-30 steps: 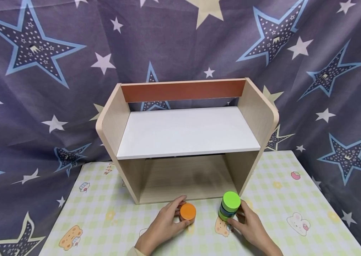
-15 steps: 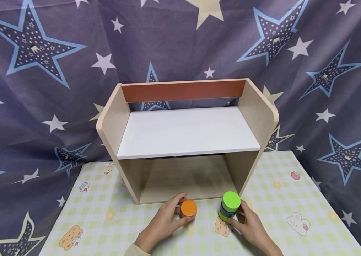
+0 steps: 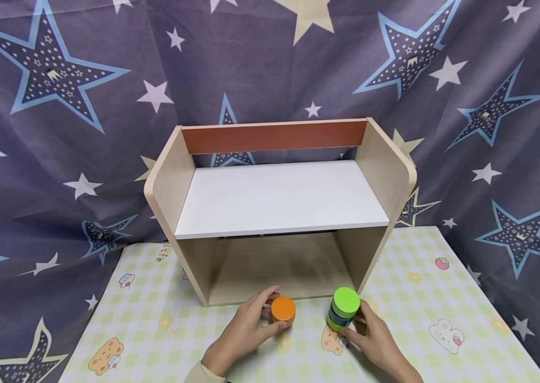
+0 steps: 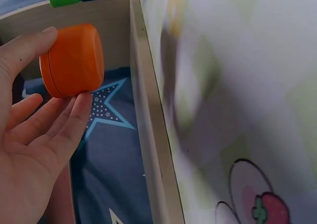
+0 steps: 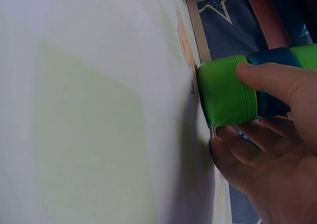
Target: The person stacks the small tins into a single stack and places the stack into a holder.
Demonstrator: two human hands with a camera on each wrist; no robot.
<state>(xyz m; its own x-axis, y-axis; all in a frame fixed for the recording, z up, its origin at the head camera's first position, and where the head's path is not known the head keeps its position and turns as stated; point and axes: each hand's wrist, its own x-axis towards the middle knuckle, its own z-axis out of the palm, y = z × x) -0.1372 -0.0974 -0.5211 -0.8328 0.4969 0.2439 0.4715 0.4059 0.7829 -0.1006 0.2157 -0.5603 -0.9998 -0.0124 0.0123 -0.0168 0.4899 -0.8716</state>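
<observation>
An orange rounded cylindrical piece (image 3: 283, 308) is pinched between the thumb and fingertips of my left hand (image 3: 245, 329). In the left wrist view the orange piece (image 4: 77, 60) hangs clear of the tablecloth, with a thin seam near one end. My right hand (image 3: 376, 340) grips an upright stack (image 3: 346, 302) to its right, thumb on the near side and fingers behind. Seen from the right wrist, the stack has a green bottom piece (image 5: 223, 91) at the cloth, a dark blue piece (image 5: 270, 58) in the middle and green again on top.
A wooden shelf unit (image 3: 159, 186) with a white upper board (image 3: 281, 197) and a lower compartment (image 3: 281, 266) stands right behind both hands. The table has a checked cloth (image 3: 423, 298) with cartoon prints. A star-patterned curtain (image 3: 270, 64) hangs behind and at both sides.
My left hand has raised the orange piece slightly and carried it a little toward the shelf. The right hand and its stack have stayed in place.
</observation>
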